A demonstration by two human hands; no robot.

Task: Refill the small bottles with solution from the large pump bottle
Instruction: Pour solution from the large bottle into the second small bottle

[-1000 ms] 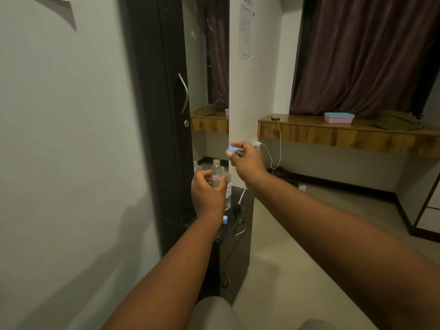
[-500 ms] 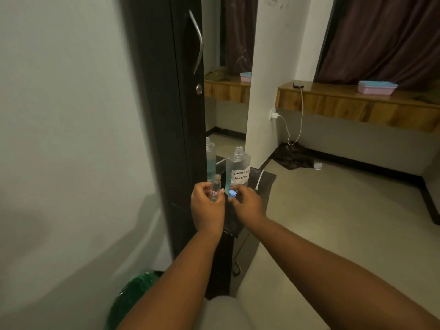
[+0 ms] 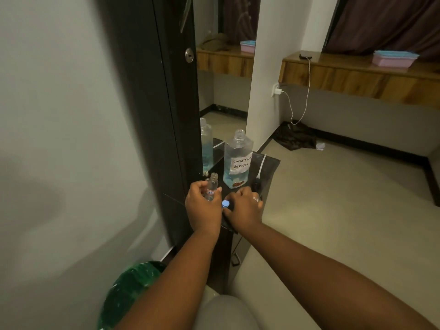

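My left hand (image 3: 203,208) grips a small clear bottle (image 3: 212,186) upright, its neck uncapped and a small label on its side. Just to its right, my right hand (image 3: 244,208) rests low over the dark cabinet top (image 3: 269,167), with a small blue cap (image 3: 225,204) at its fingertips. Behind both hands stands the large clear bottle (image 3: 238,160), uncapped, with blue liquid in its lower part and a handwritten white label reading "contact lens solution". No pump is visible on it.
A tall dark wardrobe door (image 3: 154,91) with a mirror (image 3: 223,67) stands at left; the mirror reflects the large bottle. A green-lined bin (image 3: 128,294) sits below my left arm. A wooden shelf (image 3: 357,75) with a pink box (image 3: 392,59) and a charger cable (image 3: 300,108) lies to the right.
The view has tilted down toward the cabinet. My right hand has come down from chest height with the blue cap to the cabinet top; my left hand still holds the small bottle.
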